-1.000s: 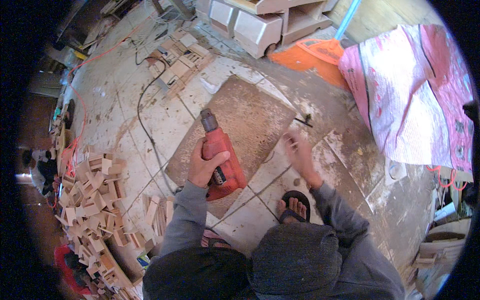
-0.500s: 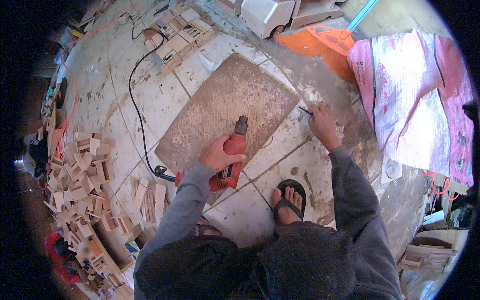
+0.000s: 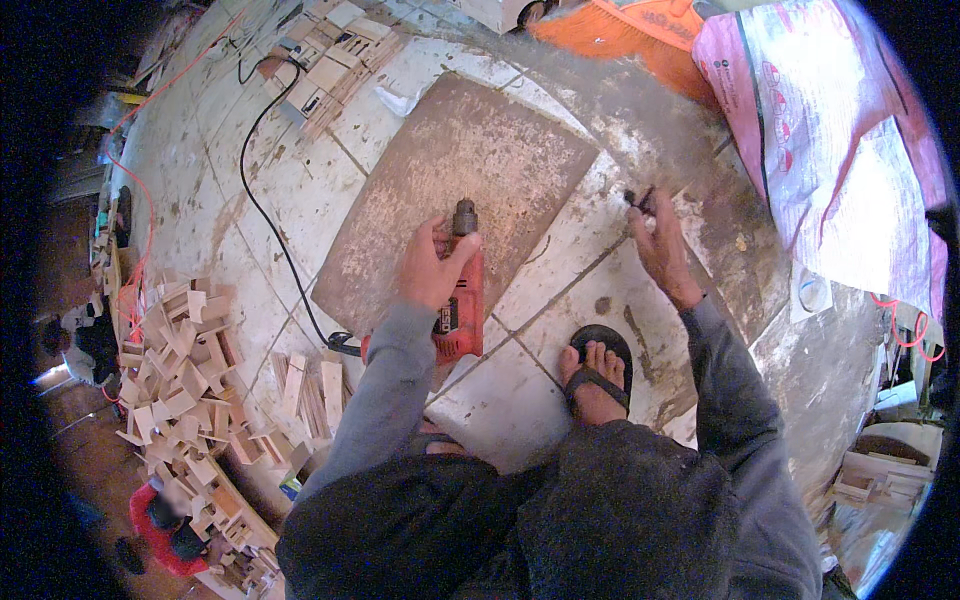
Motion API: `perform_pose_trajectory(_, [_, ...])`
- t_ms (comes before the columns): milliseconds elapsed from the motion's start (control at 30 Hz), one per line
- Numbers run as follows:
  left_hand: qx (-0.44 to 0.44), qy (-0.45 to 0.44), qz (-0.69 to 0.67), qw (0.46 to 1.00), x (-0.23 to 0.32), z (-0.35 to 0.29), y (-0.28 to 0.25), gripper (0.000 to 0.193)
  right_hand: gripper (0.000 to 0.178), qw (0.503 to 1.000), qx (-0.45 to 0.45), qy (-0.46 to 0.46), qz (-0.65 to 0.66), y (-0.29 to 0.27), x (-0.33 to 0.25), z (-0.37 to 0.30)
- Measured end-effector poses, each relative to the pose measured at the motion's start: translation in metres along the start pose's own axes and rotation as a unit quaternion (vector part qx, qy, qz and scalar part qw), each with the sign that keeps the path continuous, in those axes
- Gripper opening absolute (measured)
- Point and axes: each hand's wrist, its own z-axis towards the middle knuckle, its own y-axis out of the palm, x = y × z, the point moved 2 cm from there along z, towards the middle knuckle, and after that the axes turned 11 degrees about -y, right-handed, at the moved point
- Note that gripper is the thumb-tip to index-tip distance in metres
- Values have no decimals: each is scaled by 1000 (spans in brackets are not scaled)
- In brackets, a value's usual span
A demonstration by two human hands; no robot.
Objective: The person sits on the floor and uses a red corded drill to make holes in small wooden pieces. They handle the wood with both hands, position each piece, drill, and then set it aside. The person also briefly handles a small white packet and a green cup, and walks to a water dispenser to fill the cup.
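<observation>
My left hand (image 3: pixel 432 262) is wrapped round the front of a red corded drill (image 3: pixel 464 318), just behind its dark chuck (image 3: pixel 465 217). The chuck points away from me, and I see no bit in it. Beneath the drill lies a worn brown board (image 3: pixel 405 185), flat on the tiles. Off to the right of the board, my right hand (image 3: pixel 664 250) pinches a small dark metal chuck key (image 3: pixel 638 200) between its fingertips. The key is apart from the drill; the fingers partly cover it.
Flat wooden pieces (image 3: pixel 335 62) lie at the far left, near the black cord (image 3: pixel 250 190). Many small wooden parts (image 3: pixel 180 370) are heaped at left, with a person in red (image 3: pixel 155 535) beyond. An orange broom (image 3: pixel 625 40) and a pink-white sack (image 3: pixel 800 130) are at far right.
The drill has turned more upright, and my left hand has slid toward its chuck. My right hand has shifted slightly right and turned the chuck key. The whole view has shifted a little.
</observation>
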Motion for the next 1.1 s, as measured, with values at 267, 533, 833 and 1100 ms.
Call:
perform_pose_trajectory(267, [-8, 50, 121, 991, 8, 18, 10, 65, 17, 875, -60, 146, 458, 109, -70, 28])
perform_pose_trajectory(533, [-51, 39, 57, 996, -3, 12, 19, 51, 20, 891, -40, 164, 421, 137, -66, 24])
perform_pose_trajectory(833, [-138, 18, -43, 989, -5, 24, 21, 39, 19, 978, 70, 10, 196, 130, -93, 24])
perform_pose_trajectory(1100, [-177, -70, -136, 972, 8, 8, 14, 57, 21, 919, -11, 132, 371, 131, -79, 27])
